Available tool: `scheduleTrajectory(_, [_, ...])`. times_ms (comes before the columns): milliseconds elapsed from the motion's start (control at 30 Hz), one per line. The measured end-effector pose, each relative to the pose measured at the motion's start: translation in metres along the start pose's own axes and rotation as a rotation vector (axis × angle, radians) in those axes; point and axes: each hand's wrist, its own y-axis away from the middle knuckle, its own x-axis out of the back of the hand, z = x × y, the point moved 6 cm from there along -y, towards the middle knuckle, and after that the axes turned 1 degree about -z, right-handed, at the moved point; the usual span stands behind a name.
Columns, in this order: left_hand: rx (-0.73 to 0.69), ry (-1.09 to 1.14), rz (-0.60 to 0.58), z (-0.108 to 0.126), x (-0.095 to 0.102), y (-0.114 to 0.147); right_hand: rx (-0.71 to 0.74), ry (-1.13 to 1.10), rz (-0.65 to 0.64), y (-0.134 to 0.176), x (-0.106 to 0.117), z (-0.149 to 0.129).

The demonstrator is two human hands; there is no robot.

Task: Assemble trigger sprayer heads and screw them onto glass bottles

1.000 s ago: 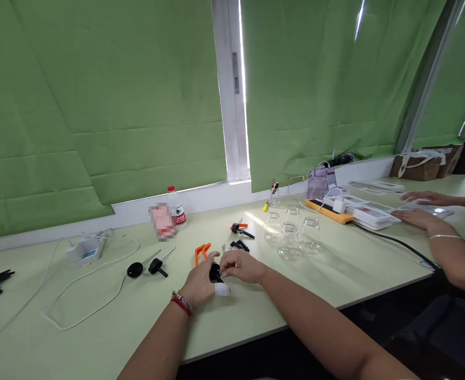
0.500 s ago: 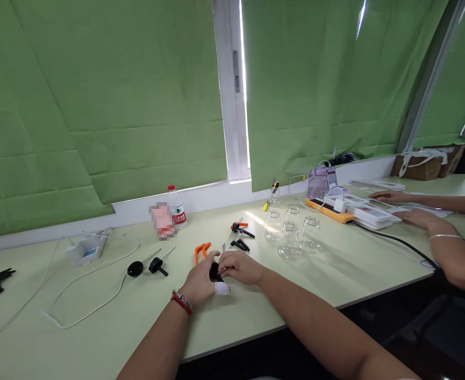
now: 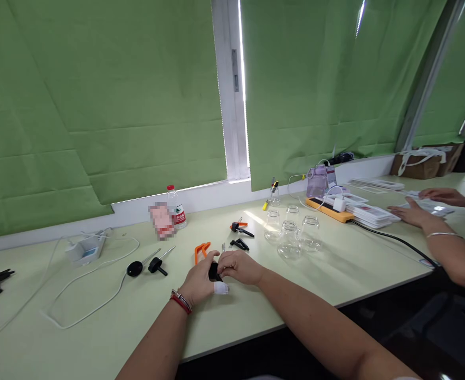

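My left hand (image 3: 200, 279), with white tape on its thumb, is closed around a black round part (image 3: 214, 272) just above the table. The fingers of my right hand (image 3: 240, 266) pinch at the same part from the right; its exact kind is mostly hidden. Beyond my left hand lies an orange plastic handle (image 3: 201, 251). Small black pieces (image 3: 240, 244) lie past my right hand, and farther back is a black knob-like part with a rod (image 3: 236, 227) by another orange piece. To the left rest a black round cap with a metal rod (image 3: 134, 268) and a similar black part (image 3: 156, 265).
Several clear glass jars (image 3: 290, 243) stand right of my hands. A red-capped water bottle (image 3: 179, 211) is at the back. White cables and a white power strip (image 3: 85, 250) lie left. An orange power strip (image 3: 329, 210) is right, near a co-worker's hands (image 3: 412, 214) on white panels.
My hands stay nearly still around the black part. The co-worker's hands have shifted over the white panels, the farther one moving right.
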Motion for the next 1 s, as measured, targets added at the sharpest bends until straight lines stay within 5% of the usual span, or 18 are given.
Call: scheduleTrajectory(1000, [0.015, -0.028, -0.004, -0.0026, -0.0011, 0.0001, -0.009, 0.064, 0.031, 0.0022, -0.0012, 0.0017])
